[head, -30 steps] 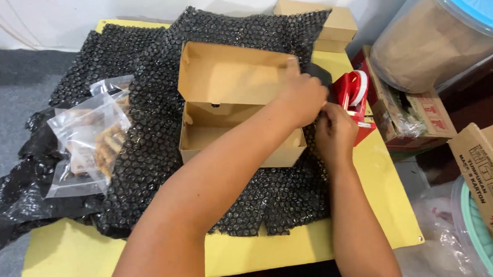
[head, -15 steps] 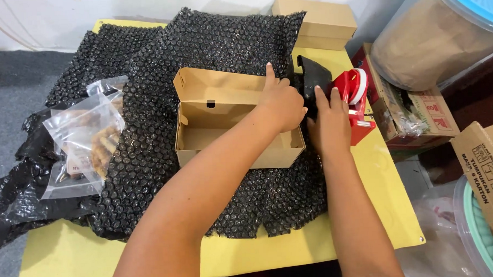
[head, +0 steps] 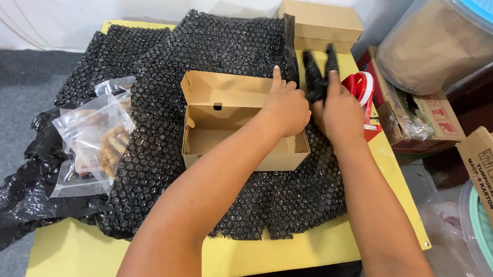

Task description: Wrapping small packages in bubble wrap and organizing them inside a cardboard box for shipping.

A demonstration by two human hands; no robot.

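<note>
I see left hand (head: 287, 107) resting curled on the open cardboard box's (head: 240, 128) right end, gripping nothing; right hand (head: 338, 110) beside the box clutches black bubble wrap (head: 316, 78).

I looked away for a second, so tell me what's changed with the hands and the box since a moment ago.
The left hand slid from the red tape dispenser back onto the right end of the open cardboard box. The right hand now grips a black piece raised beside the box; what it is cannot be told. The box, the black bubble wrap, the clear bags and the closed box stayed put.
</note>
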